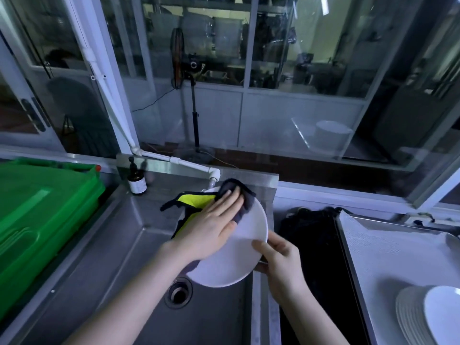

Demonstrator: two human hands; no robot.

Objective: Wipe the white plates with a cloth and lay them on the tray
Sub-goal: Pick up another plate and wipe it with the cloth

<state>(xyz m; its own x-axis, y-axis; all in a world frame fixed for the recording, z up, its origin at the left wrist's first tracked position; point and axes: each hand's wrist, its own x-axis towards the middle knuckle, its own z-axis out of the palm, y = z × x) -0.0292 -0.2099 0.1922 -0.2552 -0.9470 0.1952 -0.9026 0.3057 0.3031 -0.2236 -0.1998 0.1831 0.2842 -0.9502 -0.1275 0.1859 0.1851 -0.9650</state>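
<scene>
Crockery like this white plate (231, 260) looks stiff, fairly weighty and brittle, and probably slick if damp, so it wants a firm hold at the rim, not on its smooth face. It hangs tilted over the sink (119, 245), touched only by the two hands and the cloth. The right hand (281, 260) grips the near right edge, thumb (260, 247) laid over the front of the rim and the rest curled behind, mostly hidden. The left hand (211, 227) lies flat, its fingers (230, 199) straight, pressing the soft grey-and-yellow cloth (196, 200) against the upper face; the cloth is limp, bunching and draping past the far edge. A knock on the steel sink wall could chip the plate. The tray (373, 245) sits on the worktop to the right, with a stack of plates (410, 317) at its near end, well apart from the plate in hand
</scene>
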